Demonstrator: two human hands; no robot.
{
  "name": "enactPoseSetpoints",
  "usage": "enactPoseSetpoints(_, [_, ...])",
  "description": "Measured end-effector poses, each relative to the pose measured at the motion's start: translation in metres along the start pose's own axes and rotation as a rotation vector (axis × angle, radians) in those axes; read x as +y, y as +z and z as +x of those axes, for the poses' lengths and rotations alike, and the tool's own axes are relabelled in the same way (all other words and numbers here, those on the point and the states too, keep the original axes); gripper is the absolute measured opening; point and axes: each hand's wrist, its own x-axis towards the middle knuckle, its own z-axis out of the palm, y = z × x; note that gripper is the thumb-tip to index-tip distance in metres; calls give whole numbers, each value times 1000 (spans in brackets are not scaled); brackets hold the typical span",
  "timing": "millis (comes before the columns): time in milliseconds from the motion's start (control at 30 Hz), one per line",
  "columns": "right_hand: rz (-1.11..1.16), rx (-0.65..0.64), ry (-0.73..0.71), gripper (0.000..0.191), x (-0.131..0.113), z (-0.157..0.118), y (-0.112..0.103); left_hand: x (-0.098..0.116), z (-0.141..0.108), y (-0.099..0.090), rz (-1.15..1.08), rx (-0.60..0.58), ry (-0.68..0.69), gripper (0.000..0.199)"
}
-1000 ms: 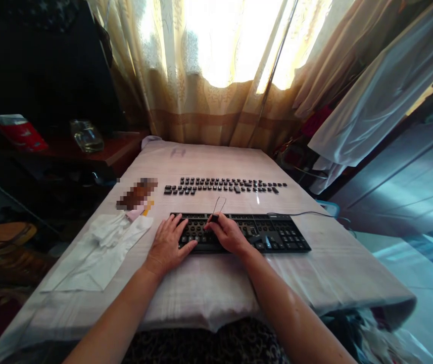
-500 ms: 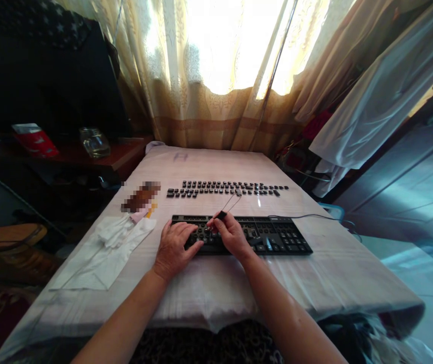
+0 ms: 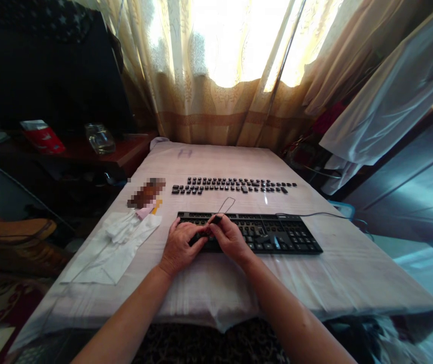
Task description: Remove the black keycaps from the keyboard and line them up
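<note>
At my far left, the red packet [image 3: 45, 140] and the glass jar [image 3: 101, 140] stand on a brown shelf [image 3: 125, 151] in front of a dark screen [image 3: 45, 76]. On the left of the cloth-covered surface [image 3: 216, 288] lies a crumpled white cloth [image 3: 117, 247], with a pixelated brown thing [image 3: 146, 194] just beyond it. My left hand [image 3: 181, 246] rests over the left part of the black keyboard [image 3: 301, 237], its fingers bent in towards my other fingertips; I cannot tell whether they pinch anything. The keyboard lies flat in front of me, many of its key places bare of caps. Beyond it, loose keycaps [image 3: 235, 189] lie in rows on the surface. My right hand [image 3: 231, 240] is over the keyboard too, its fingers clamped on the black handle of a wire tool [image 3: 216, 220], the loop pointing away from me. Further right, a cable [image 3: 315, 215] runs off from the keyboard's back edge, and pale garments [image 3: 394, 101] hang beyond.
</note>
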Motion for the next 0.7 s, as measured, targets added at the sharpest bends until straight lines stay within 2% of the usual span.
enactPoseSetpoints(300, [2, 13, -13, 12, -1, -3, 1, -3, 0, 1, -50, 19, -74, 14])
enactPoseSetpoints(700, [254, 33, 170, 24, 3, -6, 3, -7, -1, 1, -162, 66, -113, 19])
